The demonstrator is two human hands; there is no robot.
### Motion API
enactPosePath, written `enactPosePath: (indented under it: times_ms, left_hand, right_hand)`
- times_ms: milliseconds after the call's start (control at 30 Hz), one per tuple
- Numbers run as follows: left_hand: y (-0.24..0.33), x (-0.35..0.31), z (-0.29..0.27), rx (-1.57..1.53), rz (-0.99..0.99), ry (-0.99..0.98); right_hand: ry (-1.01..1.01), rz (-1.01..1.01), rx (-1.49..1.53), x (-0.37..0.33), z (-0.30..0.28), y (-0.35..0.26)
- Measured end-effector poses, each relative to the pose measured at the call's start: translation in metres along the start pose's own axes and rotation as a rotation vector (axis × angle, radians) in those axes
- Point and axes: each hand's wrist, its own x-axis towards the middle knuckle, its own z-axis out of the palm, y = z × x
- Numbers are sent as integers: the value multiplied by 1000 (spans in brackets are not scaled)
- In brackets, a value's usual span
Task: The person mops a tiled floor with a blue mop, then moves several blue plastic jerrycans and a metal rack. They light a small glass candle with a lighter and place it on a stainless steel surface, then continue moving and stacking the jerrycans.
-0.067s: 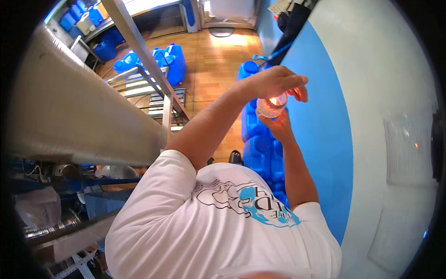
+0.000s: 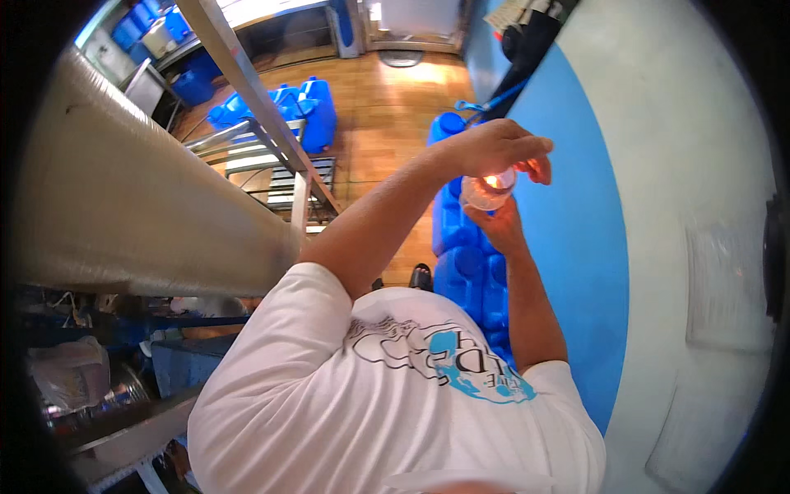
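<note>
A clear glass jar (image 2: 487, 196) with a small bright flame (image 2: 494, 179) glowing at its mouth is held out at the right, above the blue containers. My right hand (image 2: 504, 229) is closed around its lower side from below. Across my body reaches my left arm, and my left hand (image 2: 508, 151) is bent over the jar's mouth. Its fingers curl down beside the flame, lit orange at the tips. Whatever the left fingers pinch is hidden under the hand.
Blue plastic containers (image 2: 459, 276) line the foot of the blue-and-white wall (image 2: 576, 206) at my right. More blue jugs (image 2: 317, 115) stand ahead beside a metal rack (image 2: 304, 177). A large wrapped cylinder (image 2: 148, 198) is close on my left. A doormat (image 2: 401, 58) lies by the far door.
The view has shifted slightly, so everything sits a little further right. Both hands keep the same pose at the jar, and the flame still glows.
</note>
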Motion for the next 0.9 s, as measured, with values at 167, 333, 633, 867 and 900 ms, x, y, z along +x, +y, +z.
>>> enactPosePath:
  times_ms: [167, 333, 633, 867, 900]
  left_hand:
    - [-13, 43, -80, 185, 60, 104]
    - [-32, 88, -178, 186, 8, 214]
    - [-89, 140, -375, 155, 7, 260]
    - [-120, 159, -543, 212, -9, 366]
    - [-124, 161, -567, 219, 12, 380]
  right_hand:
    - [-110, -14, 2, 102, -18, 10]
    - [-153, 50, 184, 217, -23, 42]
    - [-226, -12, 172, 427, 6, 120]
    - [-297, 32, 183, 600, 52, 151]
    - [-318, 9, 187, 623, 60, 154]
